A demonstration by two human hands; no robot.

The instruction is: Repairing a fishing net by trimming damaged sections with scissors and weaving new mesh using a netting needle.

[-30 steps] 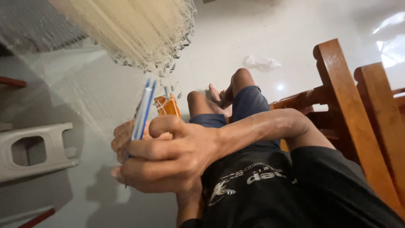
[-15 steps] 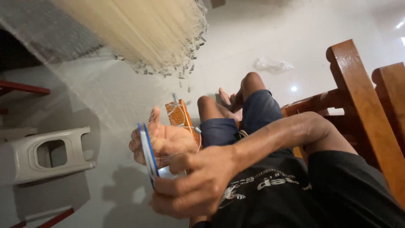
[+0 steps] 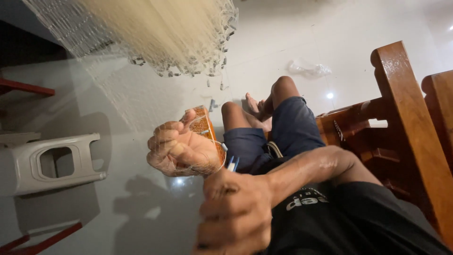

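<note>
Netting (image 3: 155, 33) of fine pale mesh hangs from the upper left, bunched into a cream-coloured curtain whose lower edge carries a row of small grey weights, and a thin sheet of it trails down and drapes over the left hand (image 3: 181, 148). At far left a grey plastic stool (image 3: 52, 163) lies on its side on the glossy pale tiled floor (image 3: 141, 217), with red bars showing at the edge above and below it; the tiles mirror ceiling lights, and a crumpled clear wrapper (image 3: 309, 70) lies further off. The left hand is curled into a fist with mesh strands gathered over the knuckles, and it presses against an orange flat tool (image 3: 204, 123) that stands behind the fingers. Just below and to the right, the right hand (image 3: 236, 212) is closed in a fist close to the camera; a blue-and-white netting needle (image 3: 231, 163) pokes out above it, between the two hands. Both hands sit over the person's blue shorts and bare folded legs. A brown wooden chair (image 3: 406, 123) frame stands at the right.
</note>
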